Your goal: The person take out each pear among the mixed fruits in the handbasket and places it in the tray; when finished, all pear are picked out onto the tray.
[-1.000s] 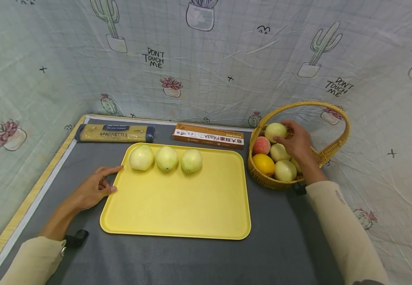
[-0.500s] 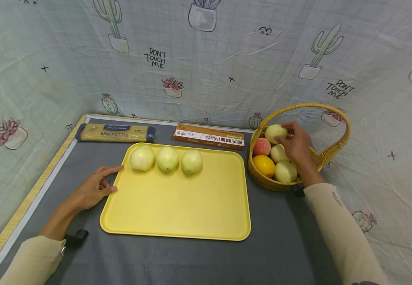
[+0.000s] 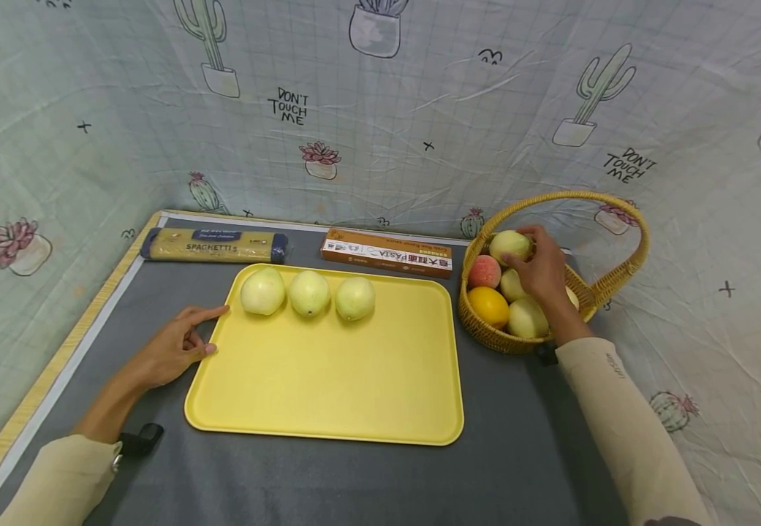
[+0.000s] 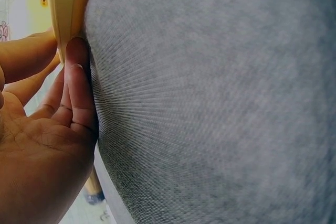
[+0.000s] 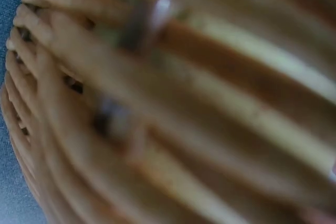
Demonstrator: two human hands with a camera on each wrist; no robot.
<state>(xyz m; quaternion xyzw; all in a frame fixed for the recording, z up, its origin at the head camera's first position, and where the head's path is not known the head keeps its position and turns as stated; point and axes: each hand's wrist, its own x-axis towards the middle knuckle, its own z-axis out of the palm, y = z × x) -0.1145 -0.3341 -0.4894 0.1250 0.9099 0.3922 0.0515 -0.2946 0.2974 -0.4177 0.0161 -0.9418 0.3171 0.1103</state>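
Note:
My left hand (image 3: 171, 349) pinches the left rim of the yellow tray (image 3: 327, 387). In the left wrist view, the thumb (image 4: 29, 56) lies on one side of that rim and the other fingertips on its underside. My right hand (image 3: 544, 267) reaches into the wicker basket (image 3: 495, 336) and holds a pale green apple-like fruit (image 3: 509, 247) between thumb and fingers. Below it in the basket lie a peach (image 3: 484, 272), an orange (image 3: 488, 307) and more pale green fruits (image 3: 527, 318). Blurred basket weave (image 5: 79, 114) fills the right wrist view, where neither hand nor fruit can be made out.
Three pale green fruits (image 3: 310, 294) stand in a row along the tray's far side. Behind the tray lie a spaghetti packet (image 3: 214, 247) and a pasta box (image 3: 387, 253). The basket's tall handle (image 3: 640, 234) arches over the right hand. A printed cloth (image 3: 380, 109) hangs behind the table.
My right hand has shifted slightly left with its grip on the fruit, which still sits at the basket's top. The left hand and tray stay in place.

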